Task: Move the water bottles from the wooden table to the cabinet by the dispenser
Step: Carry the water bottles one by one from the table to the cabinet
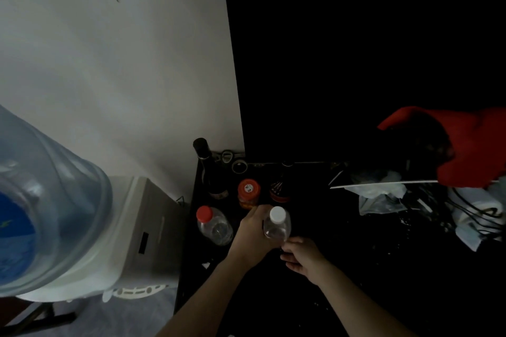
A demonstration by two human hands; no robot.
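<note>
A clear water bottle with a white cap (277, 224) stands upright on the dark cabinet top (342, 254) beside the dispenser. My left hand (253, 235) grips its left side. My right hand (299, 254) sits just below and right of the bottle's base, fingers curled near it; whether it touches the bottle is unclear. A second clear bottle with a red cap (213, 224) stands to the left on the same surface.
The water dispenser (131, 227) with its big blue jug (41, 200) stands on the left. A dark wine bottle (209, 169), an orange-lidded jar (248, 193) and another dark jar (280, 189) stand behind. Plastic bags, cables and red cloth (471, 148) crowd the right.
</note>
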